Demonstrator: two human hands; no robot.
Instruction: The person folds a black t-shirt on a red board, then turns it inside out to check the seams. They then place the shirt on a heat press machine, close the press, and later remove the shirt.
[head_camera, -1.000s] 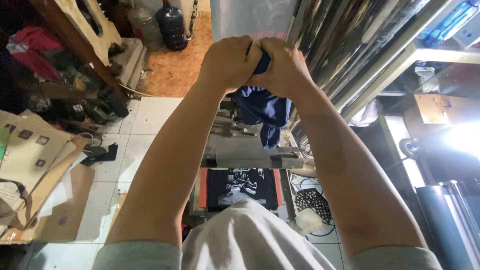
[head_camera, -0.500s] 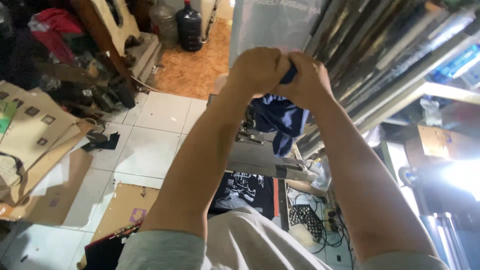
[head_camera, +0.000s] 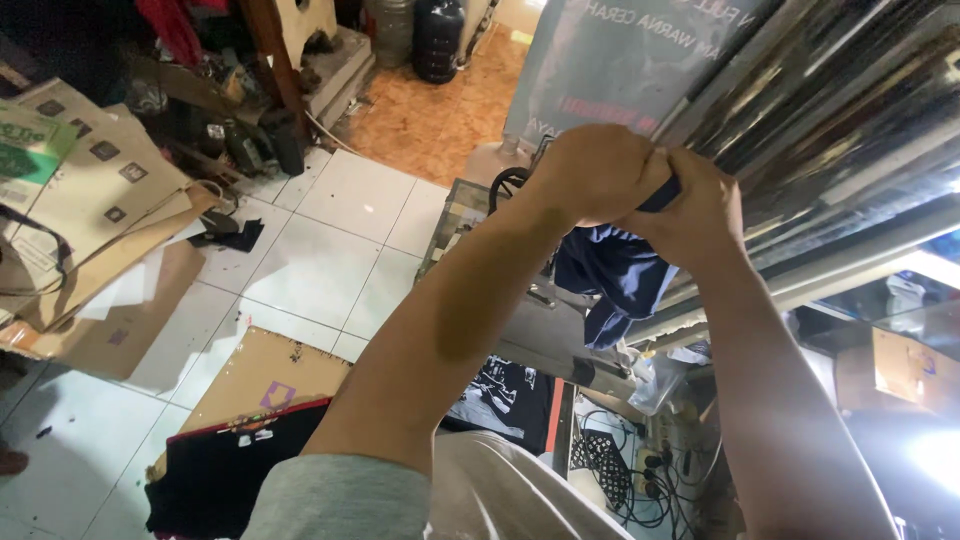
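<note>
Both hands are gripping one dark blue garment (head_camera: 615, 275) raised over the press bench (head_camera: 545, 335): the left hand (head_camera: 590, 175) and right hand (head_camera: 700, 215) are each clenching a closed grip on its bunched top edge. Its loose tail is hanging near the bench, so it could snag there.

Metal poles (head_camera: 850, 110) close beside hands (head_camera: 640, 190)

Soft matt navy cloth (head_camera: 612, 275) at centre, glossy white floor tiles (head_camera: 310, 265) at nine o'clock, matt brown cardboard (head_camera: 262, 378), shiny metal bars (head_camera: 850, 120) at two o'clock
</note>
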